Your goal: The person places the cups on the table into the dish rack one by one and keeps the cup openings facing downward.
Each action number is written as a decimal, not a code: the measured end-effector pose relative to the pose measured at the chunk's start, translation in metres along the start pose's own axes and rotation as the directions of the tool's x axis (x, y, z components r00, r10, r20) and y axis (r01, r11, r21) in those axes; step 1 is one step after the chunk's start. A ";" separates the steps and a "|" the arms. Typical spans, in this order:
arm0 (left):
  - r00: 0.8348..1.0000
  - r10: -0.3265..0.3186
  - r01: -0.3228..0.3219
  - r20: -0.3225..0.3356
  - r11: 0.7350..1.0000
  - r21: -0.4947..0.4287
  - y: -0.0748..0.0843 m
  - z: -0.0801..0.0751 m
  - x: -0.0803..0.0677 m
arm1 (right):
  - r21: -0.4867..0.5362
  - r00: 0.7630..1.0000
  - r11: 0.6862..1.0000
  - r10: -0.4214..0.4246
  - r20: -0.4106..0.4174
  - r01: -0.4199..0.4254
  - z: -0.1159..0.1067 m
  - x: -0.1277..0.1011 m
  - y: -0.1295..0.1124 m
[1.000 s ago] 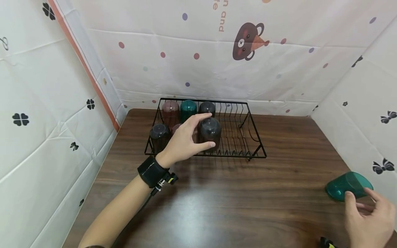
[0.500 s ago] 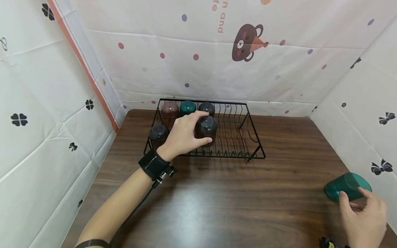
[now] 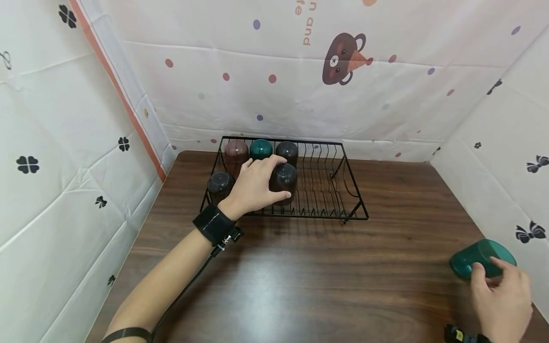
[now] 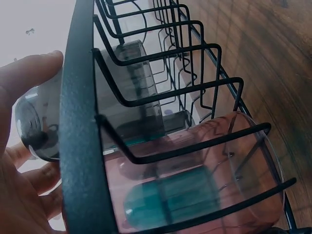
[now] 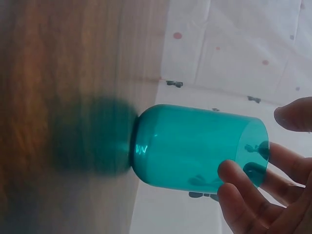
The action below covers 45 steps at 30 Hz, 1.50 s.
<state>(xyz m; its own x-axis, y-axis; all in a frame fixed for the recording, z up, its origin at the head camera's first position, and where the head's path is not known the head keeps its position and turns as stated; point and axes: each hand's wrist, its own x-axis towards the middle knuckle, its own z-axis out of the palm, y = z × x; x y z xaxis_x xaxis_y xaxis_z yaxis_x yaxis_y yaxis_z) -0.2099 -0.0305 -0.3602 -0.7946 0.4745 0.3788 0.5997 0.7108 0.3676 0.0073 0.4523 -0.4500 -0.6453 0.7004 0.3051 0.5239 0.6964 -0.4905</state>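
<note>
In the head view my left hand point(image 3: 254, 186) grips a dark grey transparent cup point(image 3: 284, 179), upside down in the front row of the black wire rack point(image 3: 332, 217). Its thumb and fingers lie around the cup's sides; the left wrist view shows the same grey cup point(image 4: 124, 83) behind the rack's bars. A pink cup point(image 4: 219, 146) sits beside it, mostly hidden by the hand from above. At the right, a teal cup point(image 5: 195, 146) stands upright on the table. My right hand point(image 3: 502, 293) is at its rim, fingers loosely bent about it and thumb apart.
Upside-down cups fill the rack's left part: a pink one point(image 3: 236, 155), a teal one point(image 3: 260, 149) and a grey one point(image 3: 287, 151) at the back, another grey one point(image 3: 220, 183) front left. Printed sheets point(image 3: 274, 95) enclose the wooden table point(image 3: 343, 276).
My left hand has shifted the grey cup slightly leftward in the rack's front row. My right hand has moved a little left beside the teal cup, which stays in place.
</note>
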 end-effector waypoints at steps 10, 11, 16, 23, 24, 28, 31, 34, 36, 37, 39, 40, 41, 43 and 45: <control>0.999 -0.008 0.007 0.033 1.000 0.023 -0.002 0.002 0.001 | -0.035 0.999 0.998 0.050 0.022 -0.049 0.004 0.008 0.000; 0.999 -0.006 0.005 0.037 1.000 0.025 -0.003 0.003 0.001 | -0.038 0.998 0.998 0.054 0.025 -0.053 0.004 0.009 0.000; 0.999 0.002 -0.003 0.043 0.999 0.033 -0.005 0.006 0.002 | -0.058 0.997 0.996 0.067 0.036 -0.065 0.003 0.013 -0.003; 0.998 0.011 -0.016 0.065 0.997 0.079 -0.008 0.010 0.002 | -0.087 0.998 0.995 0.050 0.038 -0.047 0.001 0.016 -0.004; 0.998 0.013 -0.019 0.068 0.996 0.085 -0.008 0.010 0.002 | -0.090 0.998 0.995 0.051 0.040 -0.047 0.001 0.017 -0.004; 0.996 0.021 -0.031 0.083 0.993 0.116 -0.007 0.010 0.001 | -0.092 0.998 0.995 0.048 0.038 -0.045 0.001 0.018 -0.003; 0.995 0.016 -0.030 0.095 0.990 0.141 -0.007 0.010 0.001 | -0.091 0.999 0.995 0.043 0.033 -0.040 0.002 0.018 -0.004; 0.995 0.009 -0.024 0.101 0.988 0.154 -0.006 0.010 0.000 | -0.092 0.999 0.995 0.032 0.030 -0.029 0.002 0.018 -0.005; 0.995 0.008 -0.024 0.101 0.988 0.152 -0.006 0.010 -0.001 | -0.095 0.999 0.995 0.028 0.033 -0.024 0.002 0.019 -0.006; 0.995 0.009 -0.024 0.101 0.988 0.152 -0.006 0.009 -0.001 | -0.099 0.999 0.995 0.028 0.035 -0.024 0.001 0.019 -0.006; 0.995 0.010 -0.026 0.100 0.987 0.157 -0.006 0.009 -0.001 | -0.105 0.999 0.994 0.031 0.043 -0.026 0.001 0.019 -0.007; 0.995 0.010 -0.026 0.099 0.986 0.162 -0.006 0.008 -0.001 | -0.109 0.998 0.994 0.036 0.049 -0.030 0.001 0.019 -0.007; 0.995 0.011 -0.027 0.098 0.986 0.167 -0.006 0.008 -0.001 | -0.112 0.998 0.993 0.040 0.055 -0.033 0.001 0.020 -0.007; 0.996 0.009 -0.025 0.094 0.985 0.172 -0.006 0.007 -0.001 | -0.117 0.997 0.992 0.046 0.066 -0.038 0.000 0.020 -0.007; 0.996 0.005 -0.020 0.087 0.985 0.173 -0.006 0.006 -0.002 | -0.120 0.996 0.992 0.051 0.074 -0.042 0.000 0.021 -0.007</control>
<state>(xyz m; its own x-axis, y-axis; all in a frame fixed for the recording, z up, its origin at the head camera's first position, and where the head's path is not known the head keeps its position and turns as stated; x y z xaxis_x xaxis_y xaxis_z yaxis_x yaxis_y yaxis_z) -0.2128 -0.0322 -0.3686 -0.7970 0.5214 0.3050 0.5900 0.7803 0.2077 -0.0098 0.4621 -0.4402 -0.6570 0.7215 0.2187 0.6135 0.6802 -0.4011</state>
